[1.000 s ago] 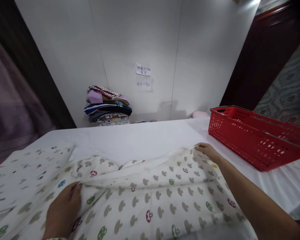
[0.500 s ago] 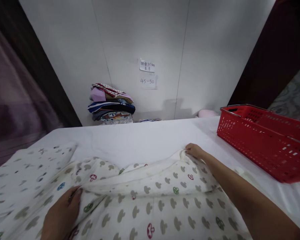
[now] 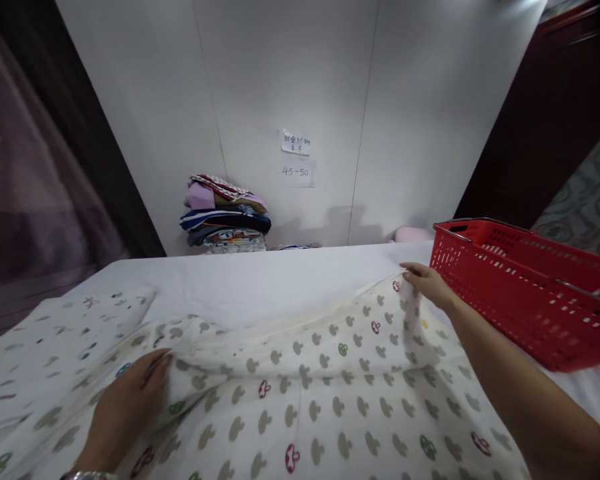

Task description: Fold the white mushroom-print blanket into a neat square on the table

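A cream cloth (image 3: 310, 393) printed with grey, red and green mushroom shapes lies spread over the white table (image 3: 260, 280) in front of me. My right hand (image 3: 427, 283) pinches the cloth's far right corner and holds it stretched out near the red basket. My left hand (image 3: 125, 407) grips the cloth's near left edge, fingers closed on a fold. Between the two hands the fabric is pulled fairly flat, with a few wrinkles.
A red plastic basket (image 3: 525, 293) stands on the table at the right. A stack of folded clothes (image 3: 225, 217) sits against the white wall, below two paper notes (image 3: 296, 160). A dark curtain (image 3: 25, 200) hangs at the left.
My right hand has pulled the cloth's corner away from me and to the right, toward the basket, and the folded-over edge has opened out flat. My left hand stays near the left edge.
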`<state>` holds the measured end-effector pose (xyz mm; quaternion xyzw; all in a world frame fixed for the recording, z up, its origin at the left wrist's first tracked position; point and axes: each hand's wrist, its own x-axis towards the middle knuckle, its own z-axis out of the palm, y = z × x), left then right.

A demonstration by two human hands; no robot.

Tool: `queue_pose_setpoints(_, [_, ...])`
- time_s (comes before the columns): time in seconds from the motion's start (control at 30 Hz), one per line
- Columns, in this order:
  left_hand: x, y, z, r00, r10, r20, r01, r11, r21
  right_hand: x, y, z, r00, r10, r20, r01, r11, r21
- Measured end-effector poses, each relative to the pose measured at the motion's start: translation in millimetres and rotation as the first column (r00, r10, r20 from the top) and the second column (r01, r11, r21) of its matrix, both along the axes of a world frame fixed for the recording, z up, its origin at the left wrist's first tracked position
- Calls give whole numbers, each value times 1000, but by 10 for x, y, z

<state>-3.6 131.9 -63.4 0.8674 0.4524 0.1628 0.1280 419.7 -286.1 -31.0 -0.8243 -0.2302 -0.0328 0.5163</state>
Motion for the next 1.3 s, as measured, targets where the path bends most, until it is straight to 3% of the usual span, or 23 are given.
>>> queue_pose_setpoints(0.1, [113,57,45,994,-66,-82,59,995,-87,-56,-164,311,1000,29,-3,-29,995,-91])
queue_pose_setpoints(0.2, [233,81,17,964,-179,-194,156,980,-126,-180,-270,495,996,79,-44,-83,990,-118])
queue_pose_setpoints(0.27, [309,53,18,938,-238,-253,218,970,-104,-262,-313,558,994,100,-48,-105,988,-117])
queue_pose_setpoints(0.33, [391,-34,63,919,-277,-280,288,958,1,-327,-339,593,993,103,-57,-110,983,-147])
queue_pose_setpoints(0.47, [635,-462,186,891,-436,-123,453,869,199,-407,-355,639,992,126,-29,-129,973,-191])
queue_pose_setpoints(0.57, [887,-932,166,725,-688,28,675,719,168,-464,-370,680,984,171,-50,-177,968,-178])
queue_pose_setpoints(0.67, [1133,-1316,43,646,-758,96,747,653,127,-530,-411,716,971,201,-128,-220,963,-158])
queue_pose_setpoints(0.77, [1312,-1494,-97,654,-752,89,746,660,94,-596,-469,750,952,240,-191,-272,947,-169])
queue_pose_setpoints(0.9, [1411,-1517,-169,710,-700,72,696,714,78,-682,-523,801,931,280,-234,-328,923,-203])
queue_pose_setpoints(1.13, [1399,-1463,46,726,-626,284,667,742,-69,-779,-577,831,894,297,-336,-347,932,-102])
queue_pose_setpoints(1.3, [1507,-1389,105,721,-594,357,616,785,62,-840,-626,846,910,243,-335,-273,961,-47])
